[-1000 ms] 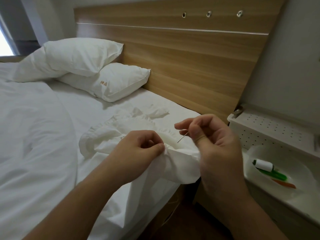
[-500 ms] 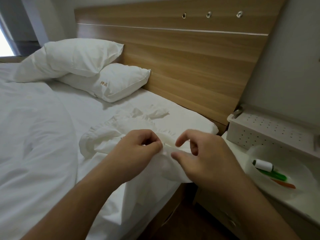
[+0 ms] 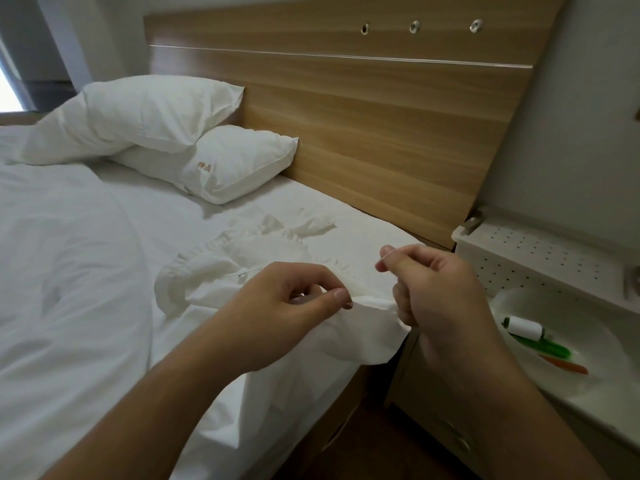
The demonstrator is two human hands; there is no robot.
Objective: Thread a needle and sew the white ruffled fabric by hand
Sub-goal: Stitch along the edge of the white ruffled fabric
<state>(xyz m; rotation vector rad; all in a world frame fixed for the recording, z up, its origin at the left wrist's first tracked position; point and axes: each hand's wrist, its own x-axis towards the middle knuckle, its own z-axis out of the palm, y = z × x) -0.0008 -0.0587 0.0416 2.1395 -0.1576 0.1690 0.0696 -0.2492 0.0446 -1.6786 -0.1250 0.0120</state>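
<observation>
White fabric (image 3: 242,271) bunched on the bed (image 3: 69,271), left hand (image 3: 287,306) pinching its edge between curled fingers (image 3: 341,296) and thumb, right hand (image 3: 436,299) raised just beside, fingertips pinched together, needle too small to tell, spool (image 3: 524,326) in a dish (image 3: 606,372) far right.

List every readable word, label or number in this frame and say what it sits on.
Lower pillow: two small gold embroidered characters, seen sideways and too blurred to read with confidence.
White thread spool in the dish: no label visible.
Headboard, perforated box: no text.
</observation>
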